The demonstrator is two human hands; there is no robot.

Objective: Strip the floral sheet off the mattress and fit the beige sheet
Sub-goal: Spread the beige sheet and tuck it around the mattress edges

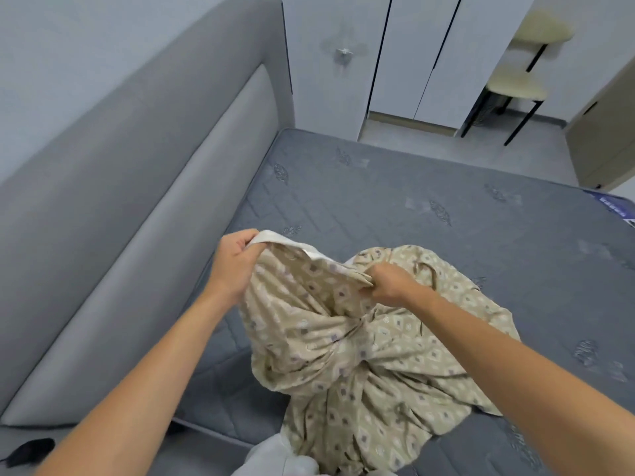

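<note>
Now both hands pinch the beige sheet's white edge, left hand (233, 261) and right hand (390, 283). That sheet (360, 355) lies bunched on the bare mattress (412, 201). Tugging while it's twisted could tangle it.

A grey padded headboard (144, 187) runs along the left side, with a pale wall (86, 46) above it. At the far end stand white wardrobe doors (412, 53) with dark vertical gaps between them. To their right, a chair (519, 84) with a cream seat and backrest stands on thin black legs on the grey floor (536, 146). A small black object (29, 450) lies at the lower left corner.
</note>
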